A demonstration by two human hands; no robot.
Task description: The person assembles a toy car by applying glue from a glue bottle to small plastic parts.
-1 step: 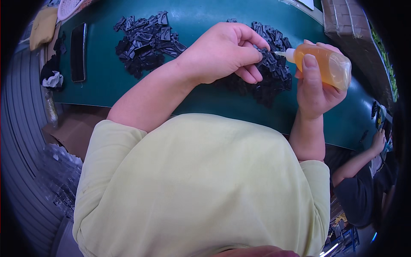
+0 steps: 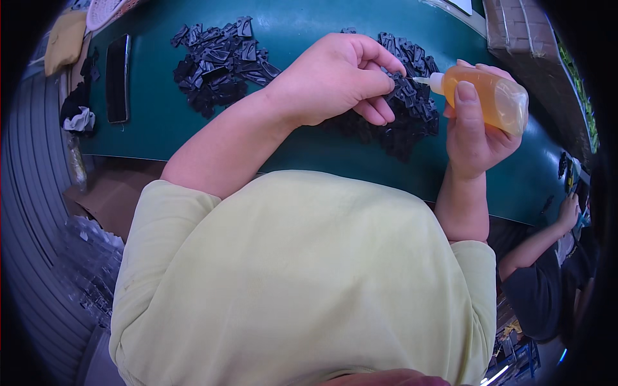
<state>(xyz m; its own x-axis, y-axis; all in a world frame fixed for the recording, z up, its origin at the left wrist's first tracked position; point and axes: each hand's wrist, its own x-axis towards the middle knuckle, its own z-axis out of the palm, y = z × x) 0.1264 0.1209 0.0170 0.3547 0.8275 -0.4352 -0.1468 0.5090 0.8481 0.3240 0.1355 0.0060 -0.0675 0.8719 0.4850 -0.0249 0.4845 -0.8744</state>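
Note:
My left hand (image 2: 335, 77) pinches a small black plastic part (image 2: 394, 82) between thumb and fingers, above a heap of the same black parts (image 2: 415, 119) on the green table (image 2: 309, 151). Gripped sideways in my right hand (image 2: 473, 138) is a small squeeze bottle of amber liquid (image 2: 492, 96). Its white nozzle (image 2: 428, 80) points left and its thin tip meets the pinched part. A second heap of black parts (image 2: 215, 61) lies further left on the table, away from both hands.
A dark flat phone-like slab (image 2: 117, 77) lies near the table's left edge, with a yellow cloth (image 2: 64, 38) beyond it. A brown box (image 2: 521, 38) stands at the back right. Another person's arm (image 2: 547, 238) reaches in at the lower right.

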